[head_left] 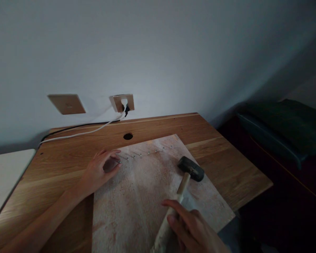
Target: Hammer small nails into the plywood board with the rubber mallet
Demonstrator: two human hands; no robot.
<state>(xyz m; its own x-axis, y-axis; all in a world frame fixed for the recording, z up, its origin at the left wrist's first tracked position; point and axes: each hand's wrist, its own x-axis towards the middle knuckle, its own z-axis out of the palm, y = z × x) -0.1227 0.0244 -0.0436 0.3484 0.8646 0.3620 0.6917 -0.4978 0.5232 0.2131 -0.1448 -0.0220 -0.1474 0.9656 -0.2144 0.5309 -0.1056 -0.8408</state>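
A whitish, worn wooden board (137,196) lies on the wooden desk. Several small metal nails (140,155) stand in a row along its far edge. My left hand (102,170) is at the left end of this row, thumb and fingertips curled around the leftmost nail (119,161). My right hand (192,225) grips the pale handle of a mallet (184,184). Its black head (191,168) is over the right part of the board, to the right of the nails; whether it touches the board is hard to tell.
Beyond the board, the desk (213,147) has a round cable hole (127,136). A white cable (81,134) and a black one run to a wall socket (124,103). A white surface (7,175) borders the left side. Dark green cushioned furniture (281,126) stands at right.
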